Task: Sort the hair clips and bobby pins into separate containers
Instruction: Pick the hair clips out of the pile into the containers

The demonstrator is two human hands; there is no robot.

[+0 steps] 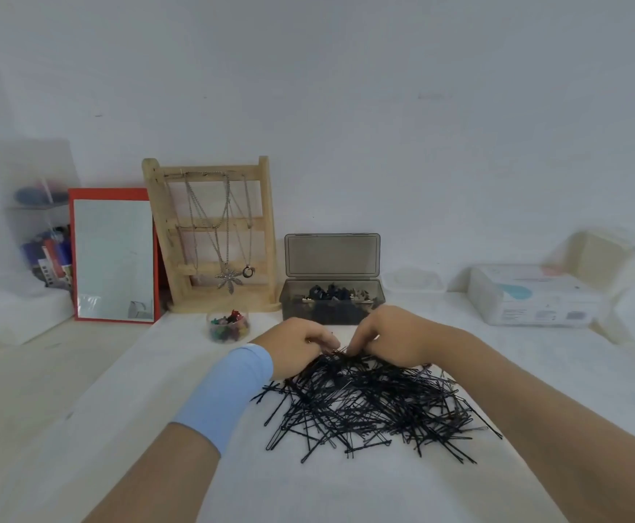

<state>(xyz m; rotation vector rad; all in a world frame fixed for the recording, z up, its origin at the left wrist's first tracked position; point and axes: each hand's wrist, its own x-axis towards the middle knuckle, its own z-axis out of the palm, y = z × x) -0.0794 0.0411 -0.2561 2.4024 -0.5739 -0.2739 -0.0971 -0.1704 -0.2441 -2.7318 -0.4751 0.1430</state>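
In the head view, a heap of black bobby pins (pixel 376 405) is lying spread on the white cloth (pixel 346 492) at the centre of the frame, probably tipped out flat so that any stray clips can be picked out; the left hand (pixel 297 343) and the right hand (pixel 387 334) are being held close together at the heap's upper edge, knuckles up, fingers curled down into the tangle and pinching among the pins; which single pin or clip is being gripped cannot be told. Just above the hands, a smoky grey box (pixel 295 303) is standing with its lid (pixel 332 254) propped open, dark hair clips (pixel 331 292) being piled inside; a small clear jar (pixel 212 322) of coloured clips is sitting to the upper left of the left hand; both are judged to be placed within easy reach for dropping sorted pieces. A blue band (pixel 229 390) is being worn on the left forearm.
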